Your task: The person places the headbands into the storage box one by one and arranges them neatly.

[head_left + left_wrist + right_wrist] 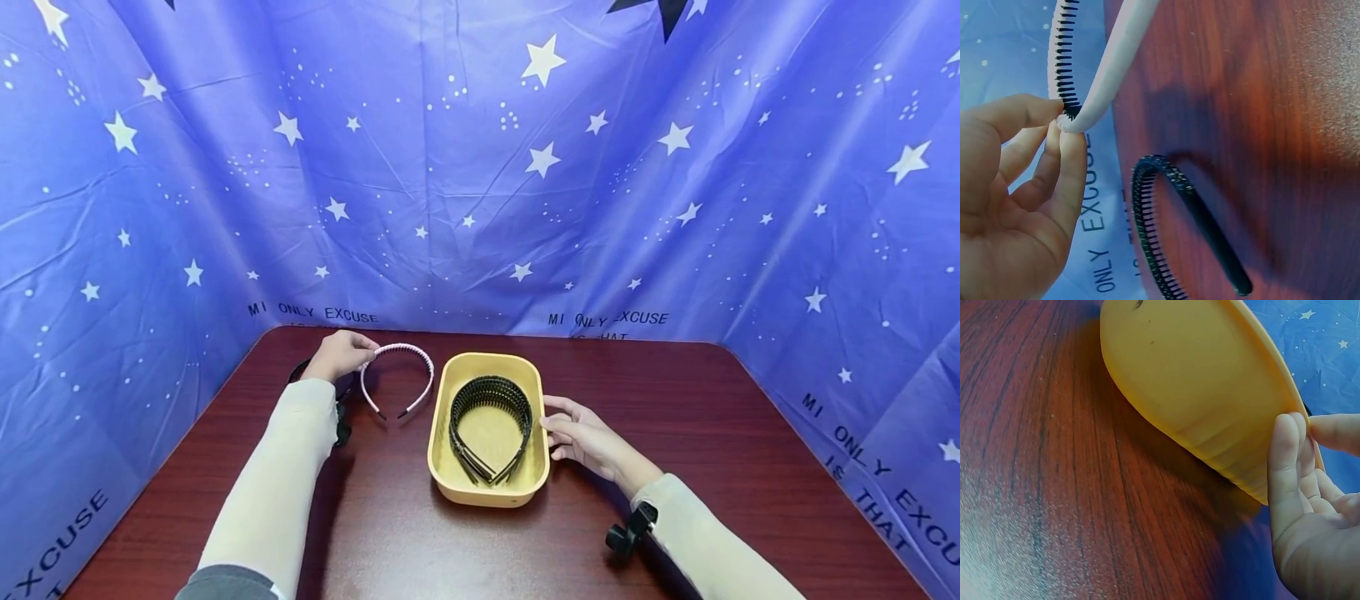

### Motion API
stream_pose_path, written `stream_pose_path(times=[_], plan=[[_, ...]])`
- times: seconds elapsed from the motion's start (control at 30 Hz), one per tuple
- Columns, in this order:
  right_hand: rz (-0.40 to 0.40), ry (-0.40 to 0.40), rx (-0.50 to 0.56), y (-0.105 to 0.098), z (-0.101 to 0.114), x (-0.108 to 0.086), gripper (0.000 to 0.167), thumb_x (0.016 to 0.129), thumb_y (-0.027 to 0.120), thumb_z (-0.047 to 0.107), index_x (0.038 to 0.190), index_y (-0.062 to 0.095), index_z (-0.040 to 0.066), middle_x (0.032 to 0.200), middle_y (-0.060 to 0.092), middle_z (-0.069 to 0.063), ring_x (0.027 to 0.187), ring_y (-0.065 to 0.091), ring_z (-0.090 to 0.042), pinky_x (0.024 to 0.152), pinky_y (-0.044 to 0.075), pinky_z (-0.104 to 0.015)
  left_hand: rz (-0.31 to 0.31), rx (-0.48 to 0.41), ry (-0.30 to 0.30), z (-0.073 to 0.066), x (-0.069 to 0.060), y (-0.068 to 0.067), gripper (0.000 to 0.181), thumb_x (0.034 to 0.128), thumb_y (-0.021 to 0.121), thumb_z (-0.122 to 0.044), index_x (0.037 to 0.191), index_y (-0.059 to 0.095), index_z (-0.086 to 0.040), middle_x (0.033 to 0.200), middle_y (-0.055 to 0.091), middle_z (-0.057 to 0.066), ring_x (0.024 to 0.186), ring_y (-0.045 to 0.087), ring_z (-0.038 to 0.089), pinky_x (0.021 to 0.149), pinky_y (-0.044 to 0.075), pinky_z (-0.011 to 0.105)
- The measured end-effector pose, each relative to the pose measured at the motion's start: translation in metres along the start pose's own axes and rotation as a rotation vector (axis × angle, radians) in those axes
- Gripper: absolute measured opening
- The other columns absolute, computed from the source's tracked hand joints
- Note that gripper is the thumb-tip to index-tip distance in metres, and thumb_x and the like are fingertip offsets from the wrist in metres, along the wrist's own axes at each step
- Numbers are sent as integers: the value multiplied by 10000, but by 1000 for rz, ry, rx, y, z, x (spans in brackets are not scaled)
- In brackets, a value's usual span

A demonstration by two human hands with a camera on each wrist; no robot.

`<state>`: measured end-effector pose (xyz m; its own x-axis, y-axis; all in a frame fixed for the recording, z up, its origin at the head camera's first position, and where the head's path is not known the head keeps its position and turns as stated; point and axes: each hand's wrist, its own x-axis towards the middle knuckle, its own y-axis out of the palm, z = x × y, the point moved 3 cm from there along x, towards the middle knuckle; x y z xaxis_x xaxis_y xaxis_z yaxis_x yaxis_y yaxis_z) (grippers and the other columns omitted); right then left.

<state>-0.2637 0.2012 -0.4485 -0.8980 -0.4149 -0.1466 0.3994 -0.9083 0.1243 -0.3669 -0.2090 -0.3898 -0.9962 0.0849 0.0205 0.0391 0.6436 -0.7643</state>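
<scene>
My left hand pinches a white headband with black inner teeth at its curved top. In the left wrist view, the thumb and fingertips of that left hand meet on the band. Below it, a black headband with glittery specks lies on the table, mostly hidden by the hand in the head view. A yellow bin holds several nested black headbands. At the bin's right side, my right hand touches the rim and outer wall with its fingertips; the fingers are fairly straight.
The dark red wooden table reaches back to a blue star-patterned cloth, which hangs behind and at both sides. A black strapped device sits on the right wrist.
</scene>
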Motion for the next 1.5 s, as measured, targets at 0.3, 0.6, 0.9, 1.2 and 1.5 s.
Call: stream_pose_path(times=[0.3,0.6,0.9,1.2,1.5], plan=[[0,4,7,1,-1,0,677,985,591,104,1530,210,-25,987,650,-21,737,621,-103,592,526,-204,36,-12,50,-8,1,-5,243,927,660,-157,1102,740,-9,871,733,97,697,639,90,674,513,247],[5,8,9,3,-1,-1,695,984,596,116,1536,197,-24,1001,659,-18,739,629,-103,582,526,-201,36,-70,62,-12,-3,-10,270,921,660,-136,1138,721,11,930,733,99,713,650,86,692,548,236],[9,4,21,3,-1,-2,689,987,592,107,1537,200,-26,1004,664,-18,735,635,-99,572,529,-196,23,-111,112,-20,-9,-14,254,936,658,-131,1137,722,10,1011,734,105,757,699,149,769,596,344],[1,2,24,0,-4,0,667,995,586,101,1533,210,-19,999,668,-18,732,634,-94,569,528,-193,25,-157,170,-36,-12,-9,255,939,651,-129,1132,718,25,1005,732,138,757,708,149,752,605,329],[15,-2,31,0,-2,0,673,995,585,104,1534,200,-18,989,666,-20,731,634,-95,570,528,-195,46,-230,183,-50,-16,-6,282,941,648,-118,1162,698,50,1023,727,160,809,726,241,754,608,325]])
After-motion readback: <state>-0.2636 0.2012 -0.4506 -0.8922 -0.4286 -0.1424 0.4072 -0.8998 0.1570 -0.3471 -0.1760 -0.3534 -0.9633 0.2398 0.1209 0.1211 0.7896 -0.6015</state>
